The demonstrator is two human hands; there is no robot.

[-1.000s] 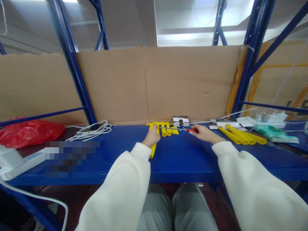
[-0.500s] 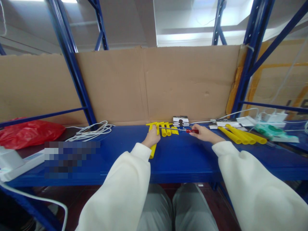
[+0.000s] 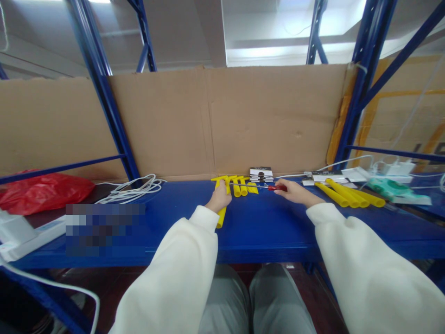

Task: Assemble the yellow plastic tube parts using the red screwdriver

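Observation:
My left hand [image 3: 219,197] is closed round a yellow tool-like piece [image 3: 221,218], whose handle sticks out below the fingers. My right hand [image 3: 292,192] grips the red handle of a screwdriver [image 3: 274,188]. Its thin shaft points left and reaches the yellow piece beside my left hand; the contact at the tip is too small to make out. Just right of my left hand, several yellow pieces [image 3: 244,188] lie side by side on the blue table [image 3: 264,227].
Yellow tubes [image 3: 347,197] lie at the right, near a green packet [image 3: 391,189]. Black-and-white packs [image 3: 261,175] stand by the cardboard wall [image 3: 271,120]. At left are a coiled white cable [image 3: 139,189], a red bag [image 3: 45,191] and a power strip [image 3: 31,239].

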